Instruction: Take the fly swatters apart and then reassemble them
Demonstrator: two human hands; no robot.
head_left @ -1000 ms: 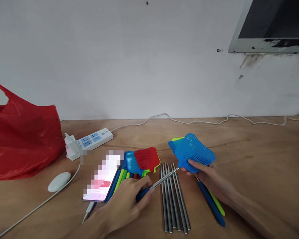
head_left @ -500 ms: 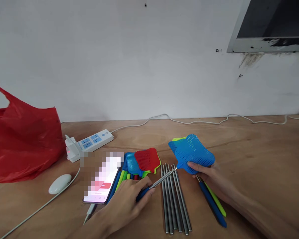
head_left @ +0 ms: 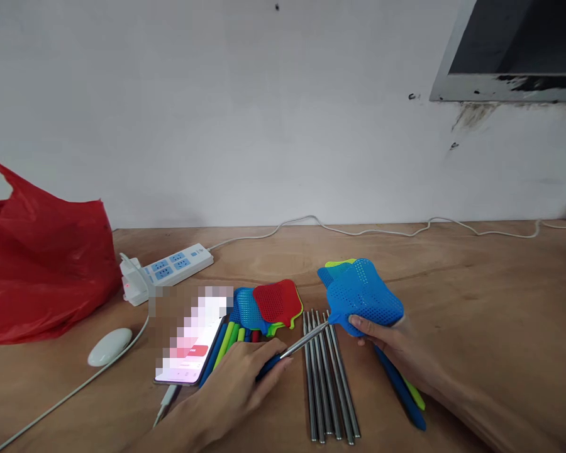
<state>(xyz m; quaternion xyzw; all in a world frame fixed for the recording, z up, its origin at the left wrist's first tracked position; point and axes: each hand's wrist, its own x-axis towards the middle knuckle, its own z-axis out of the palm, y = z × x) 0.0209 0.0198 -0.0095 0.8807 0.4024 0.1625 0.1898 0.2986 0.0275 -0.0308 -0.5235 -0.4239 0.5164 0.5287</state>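
Observation:
A blue fly swatter [head_left: 365,299] is held between both hands, its metal rod slanting up to the right. My left hand [head_left: 238,380] is closed around its dark blue handle. At the other end, my right hand [head_left: 382,333] pinches the perforated blue head, thumb on top. Under that head lie another blue swatter head and a yellow-green one [head_left: 339,263], partly covered. A dark blue handle [head_left: 400,387] and a yellow-green handle stick out below my right wrist. Several loose metal rods [head_left: 330,384] lie side by side between my hands.
Beyond my left hand lie red [head_left: 278,302] and blue [head_left: 249,308] swatter heads, beside several coloured handles [head_left: 226,346]. A lit phone [head_left: 193,346], a white power strip [head_left: 177,267], a white mouse [head_left: 109,346] and a red plastic bag [head_left: 47,270] are at left. A cable runs along the wall.
My right hand and the blue swatter head have shifted slightly left and down towards my left hand. Less of the rod shows between them. The view has moved a little.

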